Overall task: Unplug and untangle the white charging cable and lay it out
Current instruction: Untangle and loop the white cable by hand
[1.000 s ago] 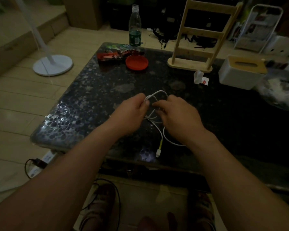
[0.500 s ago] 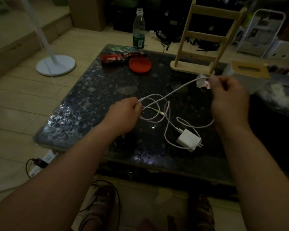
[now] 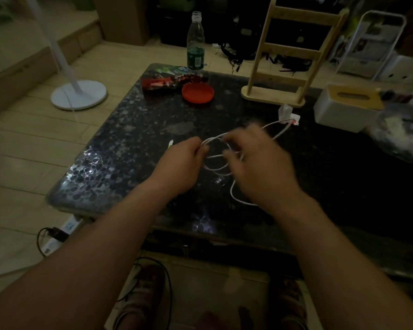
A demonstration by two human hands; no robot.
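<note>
Cable (image 3: 216, 160) loops between hands, seemingly

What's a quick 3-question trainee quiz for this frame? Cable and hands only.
1. True or false: the white cable lies fully straight on the table.
2. Which hand pinches the cable near its loose connector? A left hand B right hand
3. Fill in: the cable's far loop reaches toward the wooden ____.

Key: 1 false, it is looped; 2 A; 3 rack.
</note>
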